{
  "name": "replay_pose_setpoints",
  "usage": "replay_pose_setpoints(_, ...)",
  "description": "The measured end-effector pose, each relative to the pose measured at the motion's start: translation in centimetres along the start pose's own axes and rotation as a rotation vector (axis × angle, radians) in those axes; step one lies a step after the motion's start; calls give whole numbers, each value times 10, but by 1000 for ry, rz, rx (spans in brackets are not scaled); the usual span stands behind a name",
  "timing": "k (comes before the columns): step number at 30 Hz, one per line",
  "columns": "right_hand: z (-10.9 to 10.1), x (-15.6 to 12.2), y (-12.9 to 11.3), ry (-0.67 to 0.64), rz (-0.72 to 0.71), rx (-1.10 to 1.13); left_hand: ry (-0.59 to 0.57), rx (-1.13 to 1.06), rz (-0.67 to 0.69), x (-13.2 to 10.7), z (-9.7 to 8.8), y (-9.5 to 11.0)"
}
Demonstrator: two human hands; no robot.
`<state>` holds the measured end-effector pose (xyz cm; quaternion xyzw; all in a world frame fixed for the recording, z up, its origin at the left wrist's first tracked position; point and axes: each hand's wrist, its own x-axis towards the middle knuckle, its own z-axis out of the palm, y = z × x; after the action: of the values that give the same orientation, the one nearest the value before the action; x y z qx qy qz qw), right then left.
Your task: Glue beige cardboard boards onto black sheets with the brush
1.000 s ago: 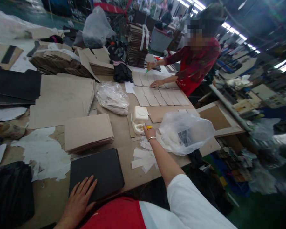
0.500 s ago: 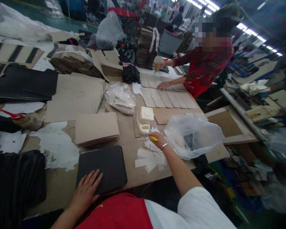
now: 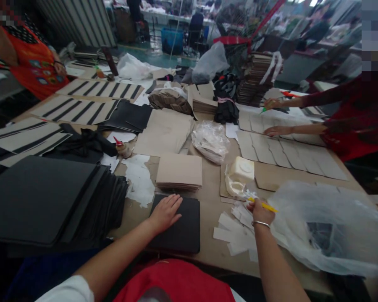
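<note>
The left hand point(image 3: 165, 212) rests flat, fingers spread, on the black sheet stack point(image 3: 182, 230). The right hand point(image 3: 260, 211) clamps a yellow stick point(image 3: 266, 206) beside the white tub point(image 3: 241, 174); a wet tip could smear the paper strips point(image 3: 233, 228).

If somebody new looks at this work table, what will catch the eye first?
Nearest the camera, the left hand lies flat on a black pad, while the right hand pinches a yellow tool above white paper strips, beside a white tub. A pile of black sheets fills the left side, and a big clear plastic bag the right.
</note>
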<state>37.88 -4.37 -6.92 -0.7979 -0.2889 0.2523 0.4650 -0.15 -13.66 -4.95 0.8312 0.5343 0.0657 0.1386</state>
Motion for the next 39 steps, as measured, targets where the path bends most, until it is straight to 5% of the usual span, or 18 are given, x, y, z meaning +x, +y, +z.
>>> replay_pose_setpoints(3, -2, -13, -18, 74, 61, 82, 102, 32, 22, 36, -6, -6)
replay_pose_setpoints(6, 28, -42, -58, -35, -24, 237, 90, 70, -12, 64, -3, -7)
replay_pose_setpoints(12, 148, -138, -133, -781, -234, 120, 10, 71, -86, 78, 18, -9)
replay_pose_setpoints(15, 190, -168, -145, -968, -390, 17, -11, 52, -80, 77, 23, -12)
replay_pose_setpoints(21, 235, -162, -148, -1102, -446, -105, -16, 61, -49, 80, 24, -16)
replay_pose_setpoints(25, 265, -141, -156, -948, -514, -74, -7, 71, -46, 80, 26, -16)
replay_pose_setpoints(29, 265, -112, -156, -830, -489, -95, 7, 70, -45, 79, 25, -16)
replay_pose_setpoints(35, 213, -57, -150, -632, -432, -159, -13, 51, -51, 80, 14, -14)
replay_pose_setpoints(39, 180, -50, -144, -580, -436, -197, -11, 57, -57, 87, 4, -15)
